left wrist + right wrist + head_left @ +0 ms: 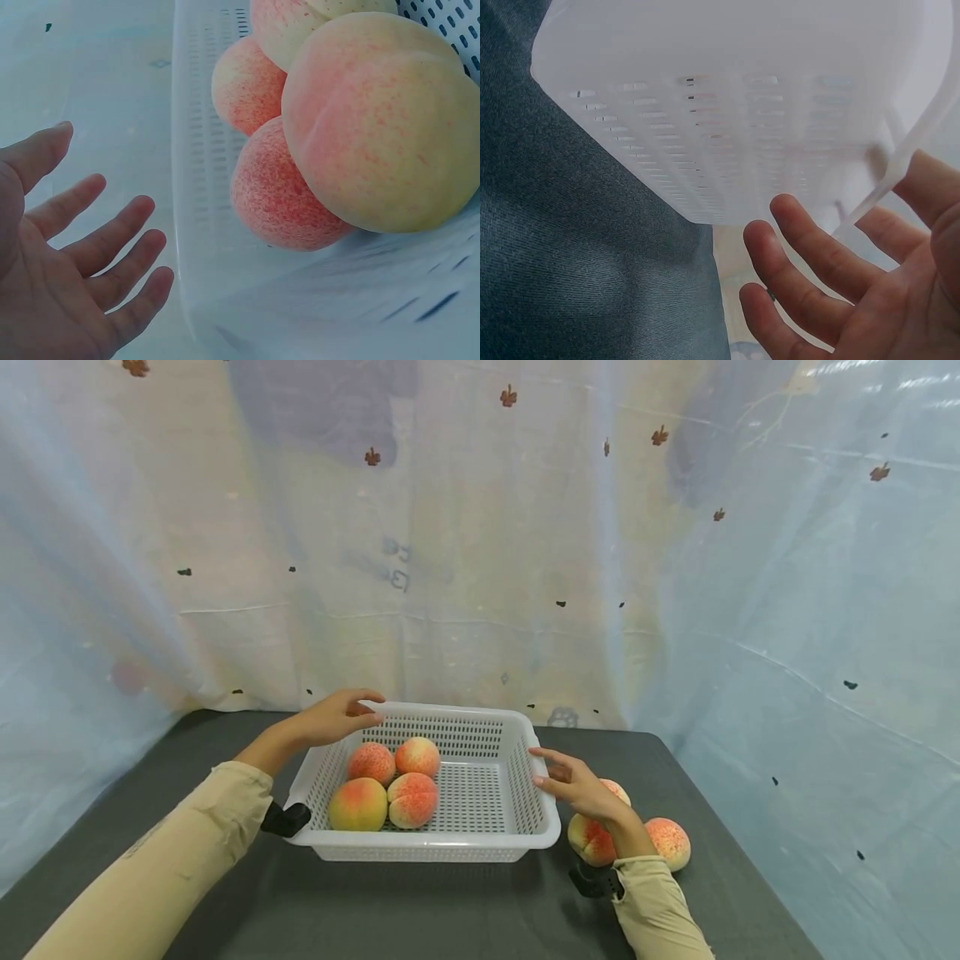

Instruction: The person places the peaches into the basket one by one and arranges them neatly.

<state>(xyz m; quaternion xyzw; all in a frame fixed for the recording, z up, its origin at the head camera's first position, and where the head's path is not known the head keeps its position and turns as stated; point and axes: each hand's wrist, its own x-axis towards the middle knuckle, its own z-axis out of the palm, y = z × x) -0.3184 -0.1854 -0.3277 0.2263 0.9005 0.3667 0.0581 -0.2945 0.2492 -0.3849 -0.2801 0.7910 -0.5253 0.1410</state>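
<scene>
A white plastic basket (480,840) with slotted walls sits on the dark table. Several peaches, including a yellow-green one (358,805) and a redder one (412,800), lie grouped in its left half. My left hand (339,717) is at the basket's back left corner; in the left wrist view its spread fingers (112,240) hold nothing and are beside the wall. At the right rim, my right hand (573,783) has thumb and forefinger at the edge. The right wrist view shows its other fingers (817,255) loosely extended outside the wall.
Three more peaches rest on the table right of the basket, one (667,843) beside the right forearm and another (588,841) partly behind the right hand. A pale patterned plastic sheet (480,568) hangs behind the table (420,910) and along its sides.
</scene>
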